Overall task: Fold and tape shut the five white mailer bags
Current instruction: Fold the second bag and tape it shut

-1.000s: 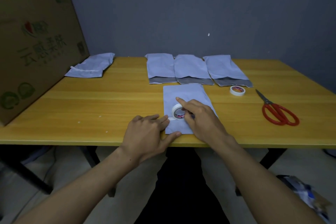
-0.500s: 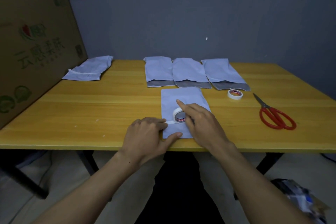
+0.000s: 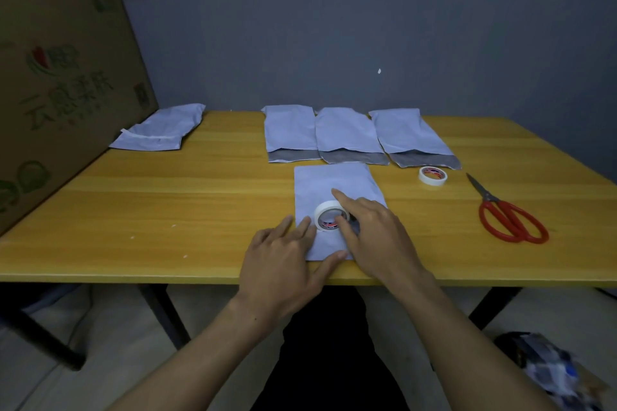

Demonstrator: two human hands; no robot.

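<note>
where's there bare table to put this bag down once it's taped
Biggest bare patch: the table left of the front bag, bordered by the cardboard box, the far-left bag and the left hand. A smaller one lies at the far right corner, behind the scissors. Crowded: the three-bag row, spare roll and right hand holding the tape roll.

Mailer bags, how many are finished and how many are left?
One looks done: the far-left bag is folded with a tape strip. In hand: the front bag, pressed by the left hand while the right hand pinches the tape roll. Left: three back bags showing open grey flaps.
</note>
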